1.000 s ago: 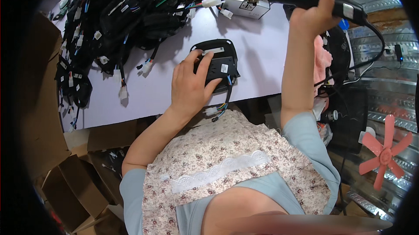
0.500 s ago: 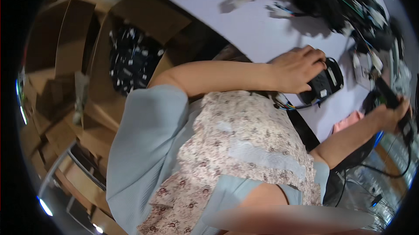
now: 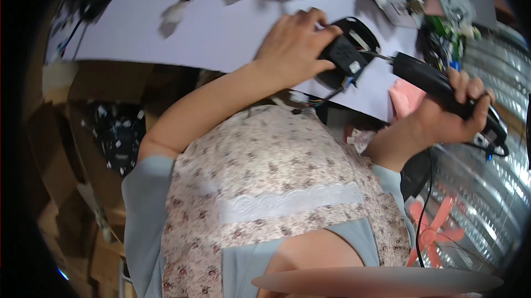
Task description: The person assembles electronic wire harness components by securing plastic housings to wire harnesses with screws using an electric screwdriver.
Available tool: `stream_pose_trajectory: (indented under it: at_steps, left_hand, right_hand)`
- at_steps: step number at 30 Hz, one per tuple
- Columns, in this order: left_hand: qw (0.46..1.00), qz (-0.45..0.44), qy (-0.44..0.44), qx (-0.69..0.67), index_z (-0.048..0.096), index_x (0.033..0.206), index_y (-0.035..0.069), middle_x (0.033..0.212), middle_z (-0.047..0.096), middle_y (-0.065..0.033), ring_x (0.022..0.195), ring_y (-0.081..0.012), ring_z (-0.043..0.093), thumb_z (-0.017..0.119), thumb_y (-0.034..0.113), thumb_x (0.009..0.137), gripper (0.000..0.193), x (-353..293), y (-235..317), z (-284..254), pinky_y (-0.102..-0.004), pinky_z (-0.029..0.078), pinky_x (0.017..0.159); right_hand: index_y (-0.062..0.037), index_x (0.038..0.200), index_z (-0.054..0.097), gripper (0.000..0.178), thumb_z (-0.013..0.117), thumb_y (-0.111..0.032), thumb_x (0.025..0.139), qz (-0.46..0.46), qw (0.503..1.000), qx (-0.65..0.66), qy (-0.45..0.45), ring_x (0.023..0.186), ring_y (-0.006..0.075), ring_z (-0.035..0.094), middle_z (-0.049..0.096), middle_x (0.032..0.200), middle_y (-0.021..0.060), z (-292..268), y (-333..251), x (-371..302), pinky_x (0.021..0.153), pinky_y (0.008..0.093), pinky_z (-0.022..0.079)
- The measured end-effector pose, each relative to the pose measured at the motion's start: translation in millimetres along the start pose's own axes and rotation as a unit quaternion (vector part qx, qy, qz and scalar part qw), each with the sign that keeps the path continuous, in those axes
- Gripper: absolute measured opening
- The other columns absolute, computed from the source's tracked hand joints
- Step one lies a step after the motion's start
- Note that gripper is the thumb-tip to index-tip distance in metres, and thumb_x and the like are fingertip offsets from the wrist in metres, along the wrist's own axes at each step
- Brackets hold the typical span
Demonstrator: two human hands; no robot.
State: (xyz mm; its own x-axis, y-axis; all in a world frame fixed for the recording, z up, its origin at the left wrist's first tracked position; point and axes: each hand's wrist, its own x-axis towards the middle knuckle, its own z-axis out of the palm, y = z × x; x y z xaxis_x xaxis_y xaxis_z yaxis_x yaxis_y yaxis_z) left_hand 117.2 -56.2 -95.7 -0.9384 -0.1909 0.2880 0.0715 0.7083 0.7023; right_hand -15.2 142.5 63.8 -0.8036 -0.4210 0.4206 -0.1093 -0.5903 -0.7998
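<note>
My left hand (image 3: 296,46) grips the near-left side of a black plastic housing (image 3: 343,55), thumb and fingers pressed against it. The housing is rounded, with a slot at its far end and a small white label. Coloured wires ending in a white connector (image 3: 299,97) trail from its near edge. My right hand (image 3: 451,113) is wrapped round a black electric screwdriver (image 3: 423,74). Its thin bit points left and reaches the housing; whether the tip touches it I cannot tell.
A pale table (image 3: 221,43) carries black cable bundles at its far edge. Pink cloth (image 3: 405,98) lies near the screwdriver. An open cardboard box with black parts (image 3: 116,137) stands at left. A pink fan (image 3: 434,231) and a dangling black cord (image 3: 426,209) are at lower right.
My right hand has brought the screwdriver in from the right, its bit now at the housing. My left hand still holds the housing. The whole view has turned and shifted.
</note>
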Motion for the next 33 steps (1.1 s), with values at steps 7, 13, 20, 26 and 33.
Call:
stream_pose_trajectory:
  at_steps: [7,13,20,26,33]
  left_hand:
    - [1.0,0.012,-0.008,-0.002,0.063,0.131,0.022,0.127,0.052,-0.0019,0.109,-0.0211,0.058,0.087,0.036,0.073,0.064,10.2,4.5,4.1,-0.0413,0.04,0.097]
    - [0.999,-0.01,-0.042,-0.013,0.065,0.126,0.018,0.127,0.052,-0.0032,0.118,-0.0221,0.056,0.087,0.035,0.074,0.059,14.0,8.4,2.8,-0.0422,0.039,0.103]
    - [0.999,-0.021,-0.034,-0.022,0.066,0.123,0.015,0.127,0.051,-0.0029,0.12,-0.0222,0.056,0.089,0.034,0.072,0.059,12.1,6.5,2.3,-0.0421,0.039,0.104]
    - [0.999,0.015,-0.013,-0.025,0.066,0.124,0.015,0.132,0.051,-0.0027,0.118,-0.0236,0.057,0.09,0.036,0.071,0.062,15.3,4.7,0.6,-0.0432,0.039,0.105]
    - [0.987,0.022,0.062,-0.144,0.078,0.1,0.013,0.126,0.061,-0.0016,0.106,-0.0228,0.059,0.086,0.025,0.077,0.028,14.3,-0.8,1.2,-0.0391,0.046,0.096]
  right_hand:
    - [-0.0116,0.125,0.054,0.022,0.049,-0.013,0.104,-0.003,0.996,-0.042,-0.084,0.069,0.0187,0.052,0.065,0.095,0.0145,10.1,30.0,-13.1,0.066,0.0373,0.043]
    - [-0.0157,0.122,0.063,0.022,0.051,-0.018,0.103,0.009,0.992,-0.085,-0.094,0.074,0.0161,0.049,0.062,0.094,0.0091,13.7,34.8,-11.9,0.076,0.0352,0.039]
    - [-0.0078,0.123,0.05,0.025,0.055,-0.008,0.098,-0.033,0.997,-0.04,-0.051,0.062,0.0204,0.051,0.064,0.087,0.019,20.9,62.3,-10.6,0.06,0.0366,0.049]
    - [-0.0135,0.123,0.057,0.022,0.051,-0.015,0.102,-0.015,0.997,-0.046,-0.068,0.07,0.0183,0.052,0.064,0.093,0.0135,19.3,50.4,-9.6,0.069,0.0371,0.044]
    - [-0.015,0.125,0.052,0.022,0.049,-0.016,0.102,-0.029,0.997,0.003,-0.075,0.067,0.0189,0.055,0.065,0.094,0.0141,13.6,44.1,-9.2,0.065,0.0381,0.046]
